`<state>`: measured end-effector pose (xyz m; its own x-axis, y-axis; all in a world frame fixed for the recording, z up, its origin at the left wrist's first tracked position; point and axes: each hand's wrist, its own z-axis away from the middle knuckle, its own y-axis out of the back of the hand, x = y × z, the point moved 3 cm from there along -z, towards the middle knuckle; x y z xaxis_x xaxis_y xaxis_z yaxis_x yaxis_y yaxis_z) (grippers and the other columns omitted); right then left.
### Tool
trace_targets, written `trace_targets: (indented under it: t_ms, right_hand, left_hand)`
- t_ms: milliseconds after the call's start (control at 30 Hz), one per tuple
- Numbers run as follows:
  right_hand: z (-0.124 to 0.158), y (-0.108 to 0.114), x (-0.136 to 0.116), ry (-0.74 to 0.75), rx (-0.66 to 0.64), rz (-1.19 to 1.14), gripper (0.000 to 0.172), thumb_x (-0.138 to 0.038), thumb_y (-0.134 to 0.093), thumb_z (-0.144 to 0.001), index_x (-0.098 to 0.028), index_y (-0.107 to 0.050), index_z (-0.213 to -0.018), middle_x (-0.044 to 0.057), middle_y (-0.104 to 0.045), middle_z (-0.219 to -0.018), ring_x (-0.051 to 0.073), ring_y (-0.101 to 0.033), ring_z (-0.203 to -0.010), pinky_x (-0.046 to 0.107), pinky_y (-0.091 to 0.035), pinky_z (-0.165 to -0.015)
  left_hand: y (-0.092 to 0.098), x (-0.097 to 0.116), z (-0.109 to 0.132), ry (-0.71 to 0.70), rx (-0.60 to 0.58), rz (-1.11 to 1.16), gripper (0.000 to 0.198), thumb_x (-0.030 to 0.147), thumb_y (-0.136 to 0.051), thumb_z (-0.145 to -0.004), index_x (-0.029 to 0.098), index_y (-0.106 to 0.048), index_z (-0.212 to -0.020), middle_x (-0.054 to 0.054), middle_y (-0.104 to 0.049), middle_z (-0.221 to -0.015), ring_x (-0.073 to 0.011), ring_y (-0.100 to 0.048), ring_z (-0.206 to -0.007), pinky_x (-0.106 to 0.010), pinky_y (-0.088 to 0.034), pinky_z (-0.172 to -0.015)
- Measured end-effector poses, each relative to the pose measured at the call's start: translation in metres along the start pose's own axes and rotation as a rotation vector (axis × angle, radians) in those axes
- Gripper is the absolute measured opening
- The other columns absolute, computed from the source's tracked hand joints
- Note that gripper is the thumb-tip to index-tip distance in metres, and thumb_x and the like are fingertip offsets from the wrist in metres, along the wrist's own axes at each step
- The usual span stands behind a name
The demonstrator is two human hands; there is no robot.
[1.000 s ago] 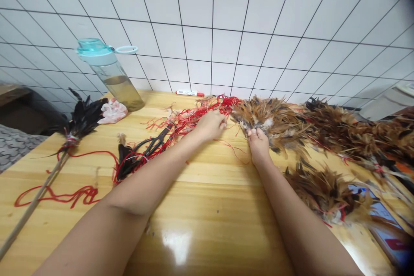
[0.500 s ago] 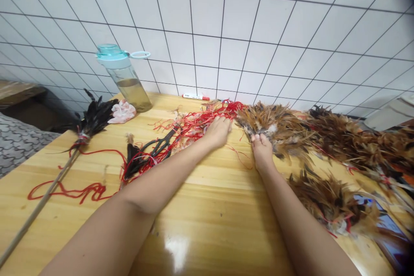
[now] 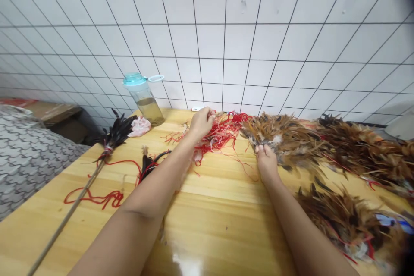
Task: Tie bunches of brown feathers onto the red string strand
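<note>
My right hand (image 3: 268,164) is closed on the base of a bundle of brown feathers (image 3: 287,136) lying on the wooden table. At the back of the table my left hand (image 3: 202,122) hovers over a tangle of red strings (image 3: 223,133), its fingers pinched together. Whatever those fingers hold, if anything, is too small to make out. Beneath my left forearm the scissors (image 3: 161,155) are mostly covered. Left of them lies a stick (image 3: 69,215) with black feathers (image 3: 118,131) tied to its end.
A bottle (image 3: 145,103) of yellowish liquid stands near the tiled wall, beside a crumpled pinkish bag (image 3: 139,126). More brown feather bundles (image 3: 371,151) lie along the right, one (image 3: 346,220) partly over a phone (image 3: 391,221). A marker (image 3: 196,109) rests by the wall.
My left hand has lifted from the red strings and shifted left, its fingers now pinched. My right hand stays on the brown feather bundle. The view has tilted up and turned slightly left.
</note>
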<state>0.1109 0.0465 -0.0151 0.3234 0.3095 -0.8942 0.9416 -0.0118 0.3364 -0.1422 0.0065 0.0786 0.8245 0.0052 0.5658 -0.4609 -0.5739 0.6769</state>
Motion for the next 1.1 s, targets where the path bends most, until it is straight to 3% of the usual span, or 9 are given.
trace_targets:
  t_ms: [100,267,500,700,967,1100]
  right_hand:
    - [-0.001,-0.001,0.001,-0.029,0.001,0.000,0.034,-0.049,-0.040,-0.081,-0.021,-0.042,-0.061,-0.002,-0.044,-0.060,0.014,-0.039,-0.061,0.027,-0.031,-0.060]
    - [-0.001,-0.001,0.003,-0.014,0.004,0.022,0.037,-0.051,-0.042,-0.080,-0.021,-0.040,-0.059,-0.002,-0.043,-0.058,0.014,-0.036,-0.060,0.027,-0.029,-0.059]
    - [-0.001,-0.002,0.007,-0.032,-0.013,0.028,0.037,-0.052,-0.040,-0.082,-0.021,-0.040,-0.061,-0.002,-0.043,-0.059,0.014,-0.036,-0.059,0.027,-0.028,-0.059]
    - [0.001,0.002,0.002,-0.027,-0.008,0.060,0.035,-0.050,-0.044,-0.080,-0.021,-0.039,-0.061,-0.001,-0.045,-0.061,0.014,-0.038,-0.061,0.027,-0.029,-0.060]
    - [0.000,0.004,0.005,-0.003,-0.009,0.083,0.037,-0.052,-0.043,-0.081,-0.021,-0.042,-0.061,-0.002,-0.044,-0.060,0.014,-0.040,-0.062,0.027,-0.032,-0.061]
    - [-0.001,0.004,0.008,0.019,-0.003,0.070,0.039,-0.056,-0.041,-0.081,-0.021,-0.042,-0.063,-0.003,-0.042,-0.059,0.014,-0.039,-0.061,0.026,-0.032,-0.060]
  left_hand:
    - [0.006,-0.011,-0.005,0.079,-0.024,-0.101,0.020,0.031,-0.044,-0.085,0.018,-0.058,-0.080,-0.003,-0.062,-0.075,-0.0148,-0.055,-0.070,-0.027,-0.040,-0.067]
    - [-0.003,-0.016,-0.016,0.034,-0.253,-0.241,0.022,0.034,-0.049,-0.082,0.018,-0.061,-0.074,-0.004,-0.064,-0.075,-0.0159,-0.055,-0.069,-0.027,-0.039,-0.065]
    - [0.000,-0.008,-0.005,-0.060,-0.240,-0.174,0.021,0.031,-0.047,-0.083,0.019,-0.064,-0.080,-0.003,-0.067,-0.081,-0.0156,-0.057,-0.074,-0.026,-0.041,-0.067]
    - [-0.003,-0.013,0.007,-0.077,-0.514,-0.211,0.016,0.027,-0.052,-0.075,0.021,-0.067,-0.076,-0.001,-0.067,-0.073,-0.0146,-0.058,-0.067,-0.025,-0.038,-0.061]
    - [-0.010,-0.020,0.004,-0.033,-0.536,-0.342,0.022,0.020,-0.053,-0.072,0.026,-0.071,-0.084,-0.004,-0.071,-0.085,-0.0184,-0.062,-0.075,-0.026,-0.041,-0.065]
    - [-0.013,-0.016,0.007,-0.027,-0.548,-0.338,0.018,0.025,-0.054,-0.073,0.023,-0.071,-0.077,-0.007,-0.069,-0.080,-0.0208,-0.062,-0.074,-0.028,-0.044,-0.065]
